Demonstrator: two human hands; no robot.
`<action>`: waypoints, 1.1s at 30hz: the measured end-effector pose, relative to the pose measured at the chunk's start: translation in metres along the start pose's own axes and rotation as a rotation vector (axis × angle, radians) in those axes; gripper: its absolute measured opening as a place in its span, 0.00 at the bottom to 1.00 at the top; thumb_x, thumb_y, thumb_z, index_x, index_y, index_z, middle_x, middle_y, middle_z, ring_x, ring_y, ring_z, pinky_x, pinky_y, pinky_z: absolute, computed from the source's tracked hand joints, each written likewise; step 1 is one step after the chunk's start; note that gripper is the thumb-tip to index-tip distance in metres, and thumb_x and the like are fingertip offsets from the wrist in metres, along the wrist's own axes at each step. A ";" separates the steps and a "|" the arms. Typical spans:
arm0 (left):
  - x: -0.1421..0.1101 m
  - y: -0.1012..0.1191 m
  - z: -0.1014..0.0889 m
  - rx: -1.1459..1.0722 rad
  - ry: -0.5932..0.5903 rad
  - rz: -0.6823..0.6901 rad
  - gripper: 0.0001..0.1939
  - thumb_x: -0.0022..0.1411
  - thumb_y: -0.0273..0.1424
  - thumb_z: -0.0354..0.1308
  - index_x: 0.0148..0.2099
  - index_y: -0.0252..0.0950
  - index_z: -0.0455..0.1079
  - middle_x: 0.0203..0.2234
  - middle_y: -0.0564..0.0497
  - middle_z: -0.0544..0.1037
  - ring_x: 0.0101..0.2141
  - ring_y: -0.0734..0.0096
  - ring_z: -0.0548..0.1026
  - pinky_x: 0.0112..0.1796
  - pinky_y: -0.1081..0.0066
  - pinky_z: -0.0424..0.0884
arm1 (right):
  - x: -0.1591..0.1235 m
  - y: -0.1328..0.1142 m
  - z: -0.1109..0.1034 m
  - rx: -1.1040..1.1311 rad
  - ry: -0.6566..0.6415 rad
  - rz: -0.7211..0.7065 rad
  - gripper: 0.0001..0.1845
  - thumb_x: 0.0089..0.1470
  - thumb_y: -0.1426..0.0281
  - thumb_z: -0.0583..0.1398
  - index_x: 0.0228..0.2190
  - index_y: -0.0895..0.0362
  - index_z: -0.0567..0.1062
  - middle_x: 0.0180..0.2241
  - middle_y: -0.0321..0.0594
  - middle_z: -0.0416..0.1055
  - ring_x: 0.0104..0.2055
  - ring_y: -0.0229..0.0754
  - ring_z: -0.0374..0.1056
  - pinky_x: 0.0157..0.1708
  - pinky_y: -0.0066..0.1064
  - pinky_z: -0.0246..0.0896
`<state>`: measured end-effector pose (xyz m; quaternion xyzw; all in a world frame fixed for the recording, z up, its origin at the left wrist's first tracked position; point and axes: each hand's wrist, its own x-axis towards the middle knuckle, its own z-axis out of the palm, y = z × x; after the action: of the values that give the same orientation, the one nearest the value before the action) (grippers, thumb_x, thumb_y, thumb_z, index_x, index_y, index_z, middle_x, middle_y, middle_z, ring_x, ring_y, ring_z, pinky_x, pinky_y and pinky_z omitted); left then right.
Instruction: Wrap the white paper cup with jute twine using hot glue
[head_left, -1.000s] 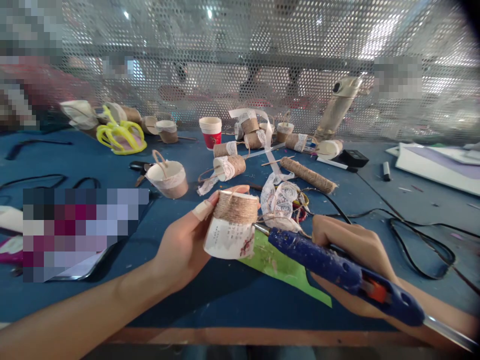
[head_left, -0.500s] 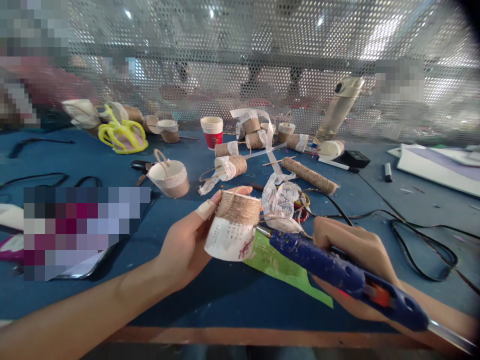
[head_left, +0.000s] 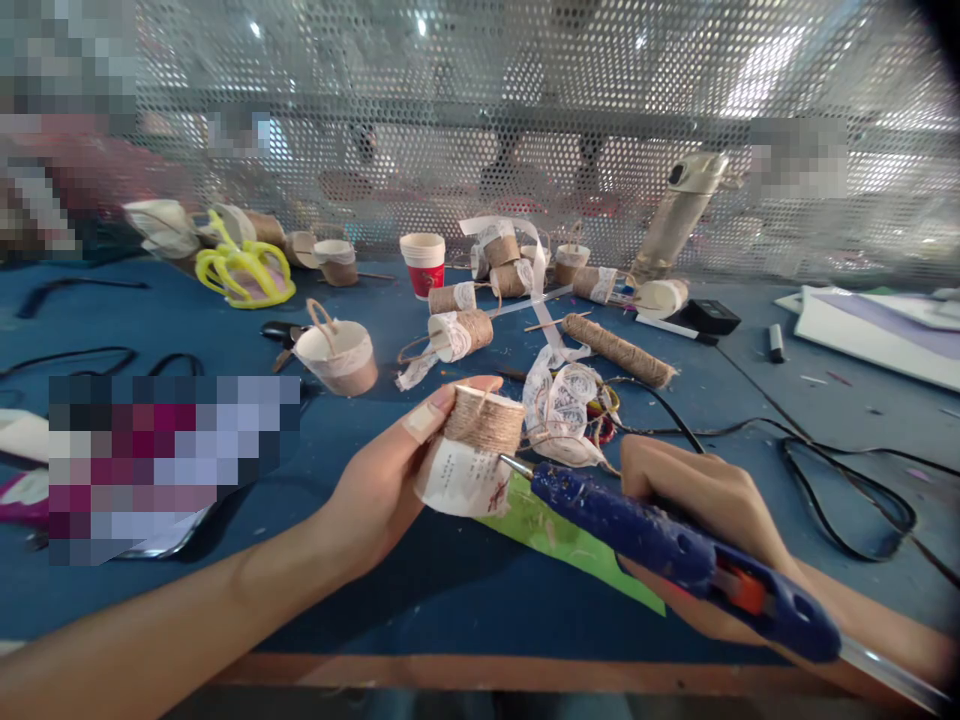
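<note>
My left hand [head_left: 382,475] is closed around a paper cup [head_left: 461,478], its thumb, with a plaster on it, lying along the cup's side. Twine [head_left: 486,420] is wound round one half of the cup; the other half is bare white with print. In my right hand [head_left: 697,500] is a blue hot glue gun [head_left: 630,530], a clear glue stick jutting from its rear. The metal nozzle [head_left: 517,466] is at the lower edge of the twine, against or very close to the cup. Below the cup lies a green sheet [head_left: 570,545] with dried glue on it.
White lace [head_left: 562,405] and a twine roll [head_left: 619,350] lie behind the cup. Several twine-wrapped cups, one a small basket [head_left: 337,358], stand and lie farther back near the perforated metal screen [head_left: 465,130]. A black cable [head_left: 847,540] loops at right; a red cup [head_left: 423,266] stands behind.
My left hand has turned the cup slightly, its printed side shifting. The nozzle has moved a little left along the twine's edge. Both hands keep their hold.
</note>
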<state>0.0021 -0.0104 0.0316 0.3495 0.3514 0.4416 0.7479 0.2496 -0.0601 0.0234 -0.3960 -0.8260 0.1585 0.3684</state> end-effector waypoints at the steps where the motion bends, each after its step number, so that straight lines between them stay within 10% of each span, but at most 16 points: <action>1: 0.000 0.000 -0.001 0.002 0.008 0.007 0.20 0.68 0.41 0.55 0.54 0.36 0.77 0.42 0.45 0.84 0.41 0.59 0.79 0.38 0.67 0.74 | 0.000 0.000 -0.002 0.013 -0.005 0.023 0.17 0.47 0.76 0.61 0.26 0.51 0.55 0.24 0.29 0.52 0.23 0.35 0.47 0.22 0.29 0.44; 10: -0.004 -0.004 -0.001 0.171 -0.187 -0.057 0.18 0.64 0.43 0.61 0.52 0.42 0.75 0.39 0.47 0.82 0.40 0.59 0.78 0.39 0.67 0.72 | 0.011 -0.007 -0.003 0.138 0.288 0.186 0.13 0.55 0.75 0.64 0.26 0.51 0.65 0.26 0.31 0.68 0.23 0.36 0.63 0.24 0.29 0.62; 20: -0.007 -0.001 0.000 0.362 -0.385 -0.246 0.23 0.67 0.42 0.59 0.61 0.49 0.64 0.55 0.50 0.74 0.58 0.56 0.70 0.54 0.60 0.66 | 0.013 -0.001 0.007 0.413 0.105 0.164 0.12 0.53 0.77 0.68 0.38 0.50 0.77 0.48 0.36 0.78 0.53 0.47 0.73 0.51 0.35 0.69; 33: -0.002 -0.003 0.004 0.254 -0.058 -0.105 0.25 0.59 0.47 0.64 0.54 0.43 0.70 0.45 0.48 0.81 0.46 0.55 0.77 0.43 0.64 0.70 | 0.007 0.004 0.003 0.561 0.187 0.315 0.06 0.56 0.68 0.68 0.33 0.50 0.76 0.29 0.32 0.78 0.30 0.38 0.75 0.39 0.32 0.72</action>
<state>0.0057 -0.0143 0.0317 0.4350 0.4005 0.3438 0.7295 0.2467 -0.0518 0.0224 -0.4147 -0.6415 0.3974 0.5085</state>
